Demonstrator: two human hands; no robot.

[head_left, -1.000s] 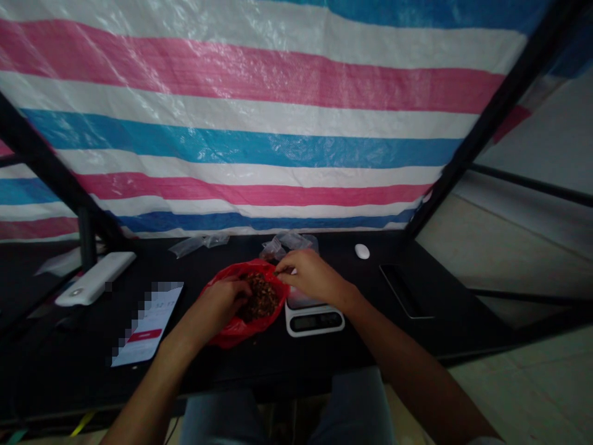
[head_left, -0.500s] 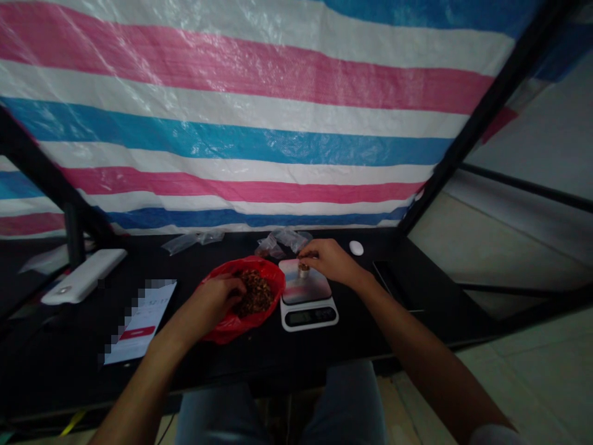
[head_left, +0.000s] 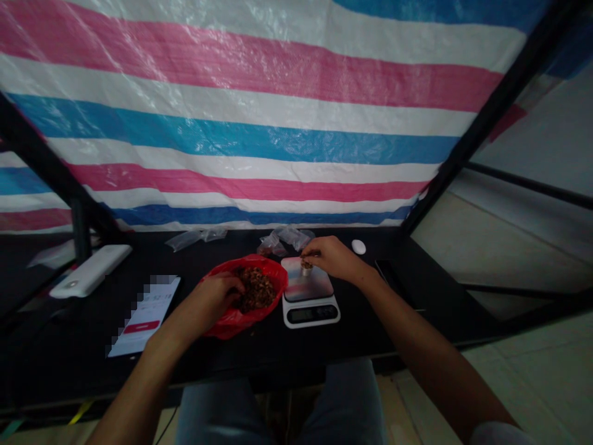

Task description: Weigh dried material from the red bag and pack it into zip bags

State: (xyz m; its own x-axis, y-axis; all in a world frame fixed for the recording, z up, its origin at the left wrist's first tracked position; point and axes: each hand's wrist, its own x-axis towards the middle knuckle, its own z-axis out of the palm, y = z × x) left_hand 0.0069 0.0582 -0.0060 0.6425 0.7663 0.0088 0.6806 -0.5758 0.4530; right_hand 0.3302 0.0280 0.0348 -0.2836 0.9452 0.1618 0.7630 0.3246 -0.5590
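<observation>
While the left hand (head_left: 217, 298) dips, the right hand (head_left: 337, 257) hovers

Curled left fingers reach brown pieces (head_left: 260, 290) in a red bag (head_left: 227, 327), left of the scale (head_left: 311, 314); hold hidden. The right grip, nearly closed, contents unclear, tops a small cup (head_left: 306, 271); low, sparing releases should limit spills.

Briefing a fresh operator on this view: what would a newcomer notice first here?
The blue, white and pink striped plastic sheet filling the background. Next, the bright red plastic bag left of centre, with small brown pieces inside and the left hand at them. Right of it sits the digital scale, the right hand at a small container on top.
</observation>
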